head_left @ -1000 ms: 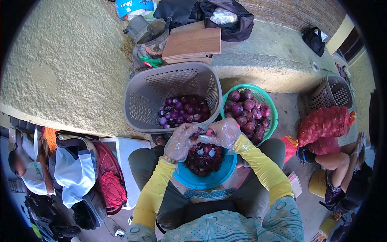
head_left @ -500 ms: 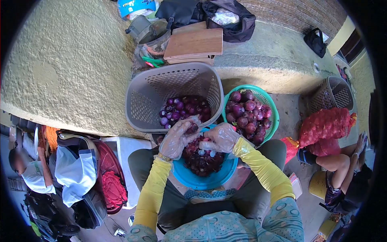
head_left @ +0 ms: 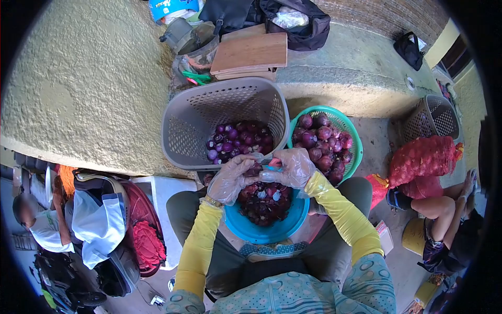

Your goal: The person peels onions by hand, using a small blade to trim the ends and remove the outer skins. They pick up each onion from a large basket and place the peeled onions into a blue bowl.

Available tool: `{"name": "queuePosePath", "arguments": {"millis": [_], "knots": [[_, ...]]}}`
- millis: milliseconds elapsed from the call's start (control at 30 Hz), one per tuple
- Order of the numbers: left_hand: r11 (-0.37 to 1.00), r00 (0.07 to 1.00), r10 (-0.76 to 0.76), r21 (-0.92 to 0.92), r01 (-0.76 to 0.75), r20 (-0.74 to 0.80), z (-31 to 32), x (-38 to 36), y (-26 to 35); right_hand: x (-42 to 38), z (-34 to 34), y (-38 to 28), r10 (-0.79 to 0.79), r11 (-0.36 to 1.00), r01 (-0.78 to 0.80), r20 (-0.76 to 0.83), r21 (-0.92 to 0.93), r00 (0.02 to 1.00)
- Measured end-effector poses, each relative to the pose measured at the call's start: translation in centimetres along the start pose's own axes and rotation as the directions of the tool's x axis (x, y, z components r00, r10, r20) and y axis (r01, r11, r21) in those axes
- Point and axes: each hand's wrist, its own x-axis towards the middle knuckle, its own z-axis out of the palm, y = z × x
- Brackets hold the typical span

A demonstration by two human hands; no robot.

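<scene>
My left hand, in a clear plastic glove, is closed round a red onion above the near rim of the grey basket. My right hand, gloved too, grips a small tool with a blue and red part against the onion; its blade cannot be made out. Below both hands, a blue basin holds dark onion skins. Shiny purple peeled onions lie in the grey basket. Unpeeled onions fill the green basket to the right.
Red mesh sacks and another grey basket stand at the right, near a seated person's legs. Boards and a black bag lie on the ledge. Another person is at the far left.
My right hand has moved up and turned, bringing the tool to the onion's top side. The view has shifted slightly. My left hand still holds the onion.
</scene>
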Motion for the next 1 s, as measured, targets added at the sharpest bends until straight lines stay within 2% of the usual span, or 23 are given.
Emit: {"name": "queuePosePath", "arguments": {"millis": [100,167,267,400,600,767,1000], "knots": [[0.998,1.000,0.005,0.060,-0.005,0.004,0.3,0.1,-0.2,0.0,0.1,0.3,-0.032,0.998,0.032,-0.003,-0.057,0.999],[0.998,0.999,-0.035,0.051,0.035,-0.003,-0.1,0.2,-0.6,0.0,0.1,0.4,0.001,1.000,0.000,0.046,-0.028,0.999],[0.996,1.000,-0.016,0.089,0.014,0.017,0.5,0.1,-0.2,0.0,-0.1,0.3,0.010,1.000,-0.011,0.071,0.024,0.997],[0.997,0.999,-0.037,0.074,0.035,0.029,0.0,0.2,-0.4,0.0,0.1,0.4,0.020,0.998,-0.024,0.074,0.055,0.997],[0.999,0.998,-0.039,0.034,0.037,0.050,0.4,0.1,0.0,0.0,0.2,0.6,0.045,0.999,-0.044,0.141,-0.015,0.989],[0.995,0.999,-0.046,0.092,0.047,-0.010,0.9,-0.2,0.4,0.1,0.0,0.4,0.069,0.998,-0.066,0.191,-0.021,0.979],[0.992,0.997,-0.075,0.100,0.076,-0.011,0.1,0.2,0.0,-0.1,0.3,0.9,0.008,0.997,0.001,0.132,-0.072,0.991]]}}
